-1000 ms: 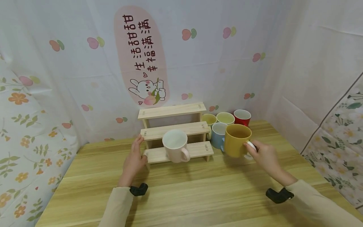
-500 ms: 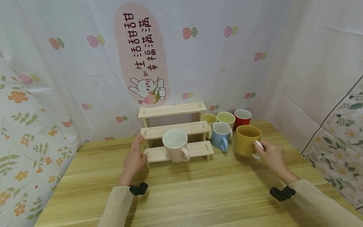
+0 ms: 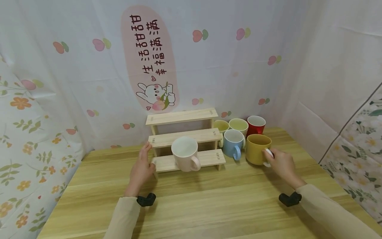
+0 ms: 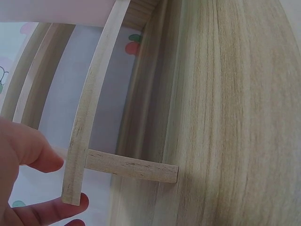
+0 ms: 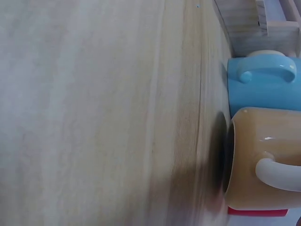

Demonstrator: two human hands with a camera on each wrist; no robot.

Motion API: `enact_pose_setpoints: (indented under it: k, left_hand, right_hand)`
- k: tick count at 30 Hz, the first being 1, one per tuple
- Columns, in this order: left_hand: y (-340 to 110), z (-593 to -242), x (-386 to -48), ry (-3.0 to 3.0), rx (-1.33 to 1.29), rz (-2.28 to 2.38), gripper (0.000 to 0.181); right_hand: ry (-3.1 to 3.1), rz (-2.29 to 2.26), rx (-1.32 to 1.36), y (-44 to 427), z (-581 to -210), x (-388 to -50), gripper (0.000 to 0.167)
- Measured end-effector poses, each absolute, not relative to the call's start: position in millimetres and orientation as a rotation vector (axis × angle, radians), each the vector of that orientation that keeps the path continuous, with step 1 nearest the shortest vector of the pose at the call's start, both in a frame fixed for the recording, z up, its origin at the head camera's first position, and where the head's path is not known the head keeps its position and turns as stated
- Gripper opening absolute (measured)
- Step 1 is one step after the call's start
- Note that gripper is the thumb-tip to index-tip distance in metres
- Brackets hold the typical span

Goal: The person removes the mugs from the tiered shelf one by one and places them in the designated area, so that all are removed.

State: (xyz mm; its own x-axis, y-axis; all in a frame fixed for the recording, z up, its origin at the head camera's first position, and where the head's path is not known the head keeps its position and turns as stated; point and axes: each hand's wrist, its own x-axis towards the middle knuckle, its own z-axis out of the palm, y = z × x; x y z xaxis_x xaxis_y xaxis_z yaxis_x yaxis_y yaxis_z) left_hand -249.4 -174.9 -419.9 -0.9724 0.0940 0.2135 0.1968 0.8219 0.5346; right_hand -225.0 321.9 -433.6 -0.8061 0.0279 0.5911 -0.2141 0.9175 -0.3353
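My left hand (image 3: pixel 141 171) holds the left end of a three-step wooden rack (image 3: pixel 183 136). In the left wrist view, thumb and fingers lie on either side of a plank's end (image 4: pixel 77 174). A pale pink mug (image 3: pixel 182 159) stands on the lowest step. My right hand (image 3: pixel 280 164) pinches the white handle of a mustard-yellow mug (image 3: pixel 255 149). This mug is upright, to the right of a light blue mug (image 3: pixel 231 146). Whether its base touches the table I cannot tell; the right wrist view shows shadow beneath the yellow mug (image 5: pixel 254 141).
Behind the blue mug stand a yellow mug (image 3: pixel 222 125), a pale green-lined mug (image 3: pixel 238 125) and a red mug (image 3: pixel 255 128). They crowd the rack's right side. A patterned cloth (image 3: pixel 226 73) hangs behind the wooden table (image 3: pixel 191 205).
The yellow mug has moved from in front of the blue mug to the right, then lower and slightly back left. The blue mug is now fully uncovered. My left hand has stayed put.
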Motion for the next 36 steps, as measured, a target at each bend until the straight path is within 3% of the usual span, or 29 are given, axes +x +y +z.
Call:
enact_pose_setpoints:
  k: [36]
  left_hand:
    - [-175.4, -423.1, -249.8, -2.803, -0.214, -0.886, 0.077]
  right_hand:
    - [-2.526, 0.658, -0.05, 301.6, -446.7, -251.3, 0.029]
